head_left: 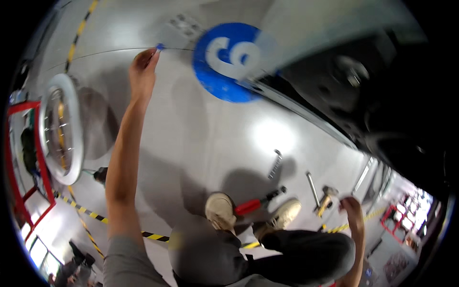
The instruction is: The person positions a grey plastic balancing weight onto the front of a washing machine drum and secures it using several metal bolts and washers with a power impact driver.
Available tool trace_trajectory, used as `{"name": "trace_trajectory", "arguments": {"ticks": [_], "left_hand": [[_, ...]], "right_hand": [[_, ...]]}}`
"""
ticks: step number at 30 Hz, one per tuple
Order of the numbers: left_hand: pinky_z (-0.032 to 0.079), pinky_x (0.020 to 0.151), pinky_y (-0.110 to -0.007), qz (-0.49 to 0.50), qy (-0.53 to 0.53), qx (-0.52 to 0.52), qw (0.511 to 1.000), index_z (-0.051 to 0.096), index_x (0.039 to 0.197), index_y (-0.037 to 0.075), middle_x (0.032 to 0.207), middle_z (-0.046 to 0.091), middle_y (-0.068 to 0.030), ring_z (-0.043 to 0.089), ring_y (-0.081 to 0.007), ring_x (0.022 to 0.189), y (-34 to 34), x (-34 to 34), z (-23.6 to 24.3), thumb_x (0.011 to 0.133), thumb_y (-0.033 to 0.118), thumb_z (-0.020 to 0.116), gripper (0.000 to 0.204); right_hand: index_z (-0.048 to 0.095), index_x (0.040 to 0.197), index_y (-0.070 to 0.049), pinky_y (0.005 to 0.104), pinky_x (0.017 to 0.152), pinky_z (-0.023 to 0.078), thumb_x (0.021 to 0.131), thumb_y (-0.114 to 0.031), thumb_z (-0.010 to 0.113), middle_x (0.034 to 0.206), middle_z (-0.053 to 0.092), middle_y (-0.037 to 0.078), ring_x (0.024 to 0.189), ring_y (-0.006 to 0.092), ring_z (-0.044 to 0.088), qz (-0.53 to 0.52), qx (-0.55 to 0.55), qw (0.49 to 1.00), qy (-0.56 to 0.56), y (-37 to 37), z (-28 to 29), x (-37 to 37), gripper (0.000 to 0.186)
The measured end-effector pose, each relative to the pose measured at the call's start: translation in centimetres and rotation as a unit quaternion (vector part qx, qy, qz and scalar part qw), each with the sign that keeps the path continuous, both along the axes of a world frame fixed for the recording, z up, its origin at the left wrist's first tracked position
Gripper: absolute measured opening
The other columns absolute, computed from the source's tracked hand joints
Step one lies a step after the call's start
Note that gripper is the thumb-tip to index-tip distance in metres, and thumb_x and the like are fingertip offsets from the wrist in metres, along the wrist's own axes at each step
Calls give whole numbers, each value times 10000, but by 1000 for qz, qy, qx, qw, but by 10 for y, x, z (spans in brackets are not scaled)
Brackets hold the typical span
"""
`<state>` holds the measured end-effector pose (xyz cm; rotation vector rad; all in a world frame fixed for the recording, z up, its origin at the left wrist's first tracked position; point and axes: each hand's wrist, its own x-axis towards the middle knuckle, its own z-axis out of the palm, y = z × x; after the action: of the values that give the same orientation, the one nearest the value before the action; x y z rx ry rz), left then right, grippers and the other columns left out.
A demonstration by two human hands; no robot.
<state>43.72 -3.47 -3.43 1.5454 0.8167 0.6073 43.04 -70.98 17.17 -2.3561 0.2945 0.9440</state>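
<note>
My left hand (142,71) is stretched out at the upper left, fingertips pinched on a small blue object (159,47), too small to make out fully. My right hand (350,208) hangs at the lower right beside my knee, fingers loosely bent and apparently empty. It is nearest a hammer-like tool (328,196) with a yellow handle and a metal bar (311,186) on the floor. By my shoes lie a red-handled tool (247,206) and a chrome wrench-like tool (275,167).
A large dark metal body with an edge rail (306,112) fills the upper right. A white oval ring (75,129) and red frame (44,184) stand at the left. A blue floor marking (210,81) and striped tape (95,214) show. Another person's legs (76,253) appear lower left.
</note>
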Motion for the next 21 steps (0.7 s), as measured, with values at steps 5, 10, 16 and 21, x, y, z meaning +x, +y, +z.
{"name": "trace_trajectory", "arguments": {"ticks": [5,10,16,21], "left_hand": [[435,827,-238,-223,-36,-244,943,630,1079,8,1005,623,-45,556,-111,927,-192,-28,49,861,116,653,244],[432,792,-258,-373,-47,-273,885,628,1047,-2,963,614,-43,539,-115,887,-314,-1,115,853,144,663,245],[432,822,-275,-323,-24,-292,900,627,1041,-3,949,632,-56,557,-132,896,-338,38,141,859,129,640,225],[428,830,-286,-278,-38,-304,910,618,1050,-21,937,636,-64,566,-130,875,-345,45,145,867,130,635,238]], "right_hand": [[626,1032,2,320,776,475,922,-261,581,901,636,121,841,179,593,271,105,957,27,154,-29,48,289],[580,1083,63,257,752,503,924,-175,601,916,654,96,804,140,621,62,343,935,-56,203,-46,40,287],[590,1002,71,293,686,527,912,-168,618,904,653,140,740,182,639,-94,428,890,-128,205,-49,59,257],[593,966,54,299,716,529,917,-144,602,905,651,138,746,195,639,-116,434,886,-119,203,-49,74,205]]}}
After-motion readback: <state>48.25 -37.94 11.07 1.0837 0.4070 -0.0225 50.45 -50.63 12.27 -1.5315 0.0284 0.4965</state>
